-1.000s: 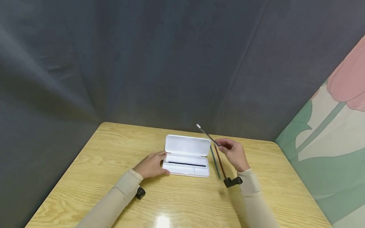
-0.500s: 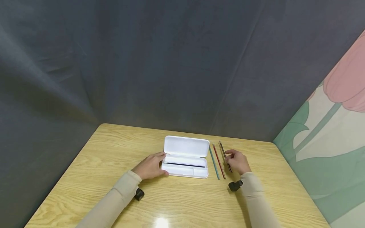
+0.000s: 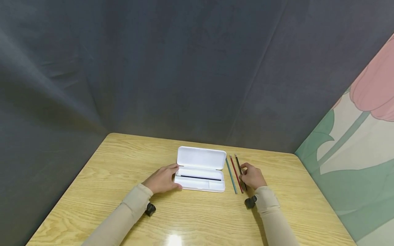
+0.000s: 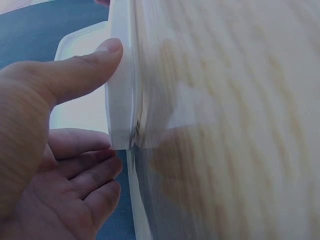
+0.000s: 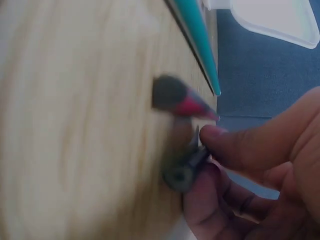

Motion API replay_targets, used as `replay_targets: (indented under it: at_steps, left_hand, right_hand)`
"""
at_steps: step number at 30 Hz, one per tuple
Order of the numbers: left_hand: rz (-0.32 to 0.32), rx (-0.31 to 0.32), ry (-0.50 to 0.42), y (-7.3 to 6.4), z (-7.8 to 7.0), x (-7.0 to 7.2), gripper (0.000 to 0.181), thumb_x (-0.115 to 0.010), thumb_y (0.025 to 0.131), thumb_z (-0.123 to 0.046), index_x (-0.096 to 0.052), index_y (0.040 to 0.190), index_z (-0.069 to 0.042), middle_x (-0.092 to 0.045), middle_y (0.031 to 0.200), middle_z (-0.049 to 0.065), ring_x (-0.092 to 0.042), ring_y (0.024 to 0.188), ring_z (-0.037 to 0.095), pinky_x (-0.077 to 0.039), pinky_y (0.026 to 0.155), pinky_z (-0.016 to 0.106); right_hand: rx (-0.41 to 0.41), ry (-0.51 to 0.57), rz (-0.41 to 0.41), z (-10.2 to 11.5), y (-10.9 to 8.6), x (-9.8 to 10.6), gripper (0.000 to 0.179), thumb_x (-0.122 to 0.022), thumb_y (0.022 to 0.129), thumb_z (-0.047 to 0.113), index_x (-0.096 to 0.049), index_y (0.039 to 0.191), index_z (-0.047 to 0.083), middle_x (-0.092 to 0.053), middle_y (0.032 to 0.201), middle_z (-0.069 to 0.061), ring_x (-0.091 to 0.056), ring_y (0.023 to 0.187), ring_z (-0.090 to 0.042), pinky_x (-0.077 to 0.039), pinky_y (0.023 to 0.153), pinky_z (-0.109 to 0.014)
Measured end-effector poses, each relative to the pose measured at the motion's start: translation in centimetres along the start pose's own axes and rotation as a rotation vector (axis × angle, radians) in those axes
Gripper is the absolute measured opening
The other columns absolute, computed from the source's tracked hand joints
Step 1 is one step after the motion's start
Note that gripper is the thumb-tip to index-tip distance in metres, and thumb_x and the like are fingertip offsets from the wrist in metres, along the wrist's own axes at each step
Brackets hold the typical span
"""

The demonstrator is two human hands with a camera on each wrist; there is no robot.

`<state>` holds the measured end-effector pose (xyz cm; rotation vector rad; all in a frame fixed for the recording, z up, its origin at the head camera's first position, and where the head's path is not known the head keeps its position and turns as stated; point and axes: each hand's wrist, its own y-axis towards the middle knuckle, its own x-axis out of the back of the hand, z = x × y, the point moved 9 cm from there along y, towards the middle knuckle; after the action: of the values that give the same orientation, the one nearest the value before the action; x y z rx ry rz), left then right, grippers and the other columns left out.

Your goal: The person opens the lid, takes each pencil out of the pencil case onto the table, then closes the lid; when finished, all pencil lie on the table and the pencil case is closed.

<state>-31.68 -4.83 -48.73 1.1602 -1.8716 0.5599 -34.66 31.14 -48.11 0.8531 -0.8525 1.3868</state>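
Here's the open white pencil case [image 3: 201, 158], its left end gripped by the left hand [image 3: 163, 178]; the right hand [image 3: 253, 177] pinches a dark pencil [image 3: 238, 164], red pencil [image 3: 236, 174] just left of that grip, teal pencil [image 3: 231, 176] farther left.

We are seeing a wood-grained table [image 3: 197, 215]. On it, 1 white case [image 3: 201, 158] is lying open; just to its right, a teal pencil [image 3: 231, 176] and a red pencil [image 3: 236, 174] are lying, at least 1 dark pencil [image 3: 238, 164] slanting beside them.
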Motion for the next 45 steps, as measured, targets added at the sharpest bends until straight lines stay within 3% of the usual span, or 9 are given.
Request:
replay_targets:
  at_steps: [3,7,10,13,16,19,24,31,45]
  left_hand:
    - [0.008,0.0,-0.001,0.0,-0.1,-0.2,0.088,-0.082,0.081,-0.05,-0.052,0.147,-0.001,-0.045,0.158,0.014,-0.047,0.145,0.035,-0.045,0.118,0.045]
    - [0.005,-0.002,0.006,0.1,-0.1,0.0,0.088,-0.083,0.081,-0.05,-0.052,0.147,-0.001,-0.045,0.158,0.014,-0.048,0.144,0.035,-0.045,0.117,0.045]
    - [-0.003,-0.005,0.014,0.1,-0.1,0.2,0.088,-0.083,0.081,-0.05,-0.052,0.147,-0.001,-0.046,0.158,0.014,-0.048,0.144,0.035,-0.046,0.117,0.045]
    - [0.001,-0.003,0.028,0.1,-0.3,0.1,0.088,-0.083,0.081,-0.05,-0.051,0.147,-0.001,-0.046,0.158,0.013,-0.048,0.144,0.033,-0.046,0.117,0.044]
    - [0.005,-0.015,0.022,0.1,-0.5,-0.1,0.088,-0.083,0.081,-0.049,-0.052,0.146,0.001,-0.046,0.158,0.015,-0.048,0.144,0.035,-0.046,0.117,0.045]
    - [0.008,-0.015,0.024,0.1,-0.4,-0.2,0.089,-0.083,0.08,-0.05,-0.052,0.146,0.001,-0.046,0.157,0.015,-0.049,0.143,0.035,-0.046,0.117,0.046]
    - [-0.003,-0.013,0.044,0.1,-0.3,0.0,0.09,-0.083,0.08,-0.051,-0.052,0.147,-0.001,-0.047,0.157,0.014,-0.049,0.143,0.034,-0.046,0.117,0.045]
    - [0.008,-0.01,0.034,0.0,-0.2,-0.1,0.09,-0.083,0.08,-0.051,-0.051,0.147,-0.001,-0.046,0.158,0.014,-0.048,0.144,0.034,-0.045,0.117,0.044]
    - [0.004,-0.004,0.031,-0.1,-0.3,0.0,0.088,-0.083,0.081,-0.05,-0.051,0.147,-0.001,-0.046,0.158,0.013,-0.048,0.144,0.034,-0.046,0.117,0.044]
  right_hand:
    - [0.08,-0.022,-0.118,1.5,-0.5,1.7,0.035,-0.066,0.092,0.006,-0.065,0.126,0.0,-0.073,0.089,-0.012,-0.062,0.065,-0.016,-0.049,0.056,-0.03]
    - [0.278,0.045,-0.319,6.4,-1.7,4.0,0.022,-0.068,0.09,0.0,-0.075,0.111,0.005,-0.074,0.089,-0.009,-0.068,0.074,-0.02,-0.058,0.064,-0.036]
    - [0.434,0.146,-0.249,10.5,-2.3,2.8,0.021,-0.073,0.088,-0.001,-0.077,0.107,0.007,-0.077,0.098,-0.009,-0.074,0.085,-0.024,-0.064,0.073,-0.037]
    - [0.515,0.15,-0.06,13.0,-2.6,-0.4,0.024,-0.075,0.087,0.001,-0.077,0.11,0.009,-0.078,0.106,-0.007,-0.075,0.091,-0.023,-0.064,0.078,-0.032]
    - [0.516,0.094,0.09,13.5,-2.5,-3.7,0.025,-0.076,0.087,0.002,-0.077,0.111,0.009,-0.078,0.107,-0.004,-0.075,0.094,-0.017,-0.063,0.08,-0.027]
    - [0.513,0.063,0.151,13.7,-2.6,-5.3,0.023,-0.075,0.088,0.002,-0.078,0.109,0.01,-0.079,0.102,-0.003,-0.073,0.091,-0.013,-0.061,0.078,-0.025]
    - [0.535,0.053,0.148,14.1,-2.3,-5.7,0.023,-0.07,0.09,-0.003,-0.08,0.103,0.014,-0.079,0.098,0.0,-0.071,0.089,-0.012,-0.059,0.075,-0.025]
    - [0.546,0.087,0.281,14.0,-2.0,-6.4,0.028,-0.064,0.094,-0.005,-0.078,0.109,0.014,-0.078,0.109,-0.002,-0.071,0.101,-0.016,-0.059,0.082,-0.024]
    - [0.487,0.14,0.253,14.0,-1.8,-5.6,0.026,-0.067,0.092,-0.004,-0.081,0.099,0.017,-0.078,0.101,0.001,-0.068,0.092,-0.012,-0.056,0.077,-0.023]
